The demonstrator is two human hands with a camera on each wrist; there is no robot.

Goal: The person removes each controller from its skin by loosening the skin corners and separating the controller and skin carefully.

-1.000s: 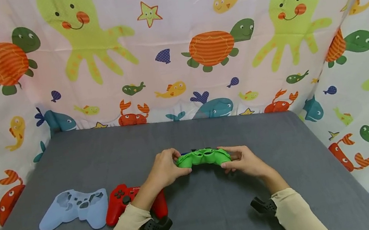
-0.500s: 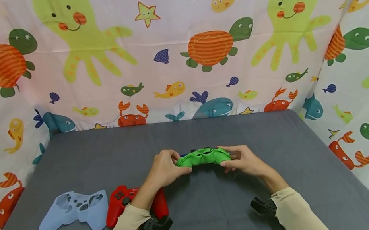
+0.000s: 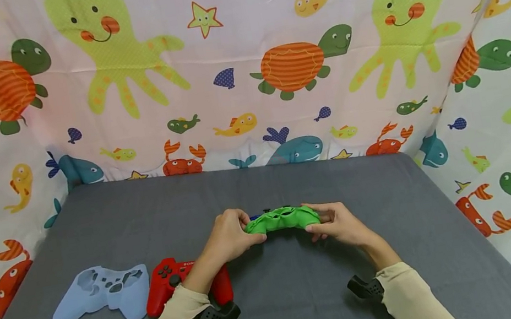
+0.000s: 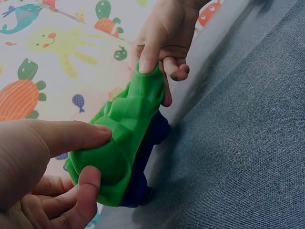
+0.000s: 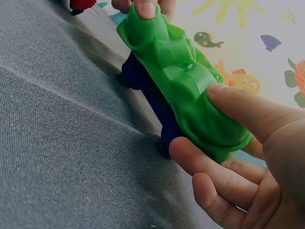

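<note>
While both hands (image 3: 230, 236) (image 3: 342, 224) grip a green cover (image 3: 282, 220), a blue controller (image 5: 150, 95) shows.

Sea-creature curtain (image 3: 236, 40) behind grey table (image 3: 295, 281).

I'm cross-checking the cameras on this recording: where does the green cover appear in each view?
Head: the green cover is below centre, slightly right, between the left hand and right hand.
Left wrist: mostly left of centre, slanting from lower left up to the right.
Right wrist: slanting from the top, left of centre, down to the right.
Shared landmark: the blue controller against the cover, only a sliver in the head view.
</note>
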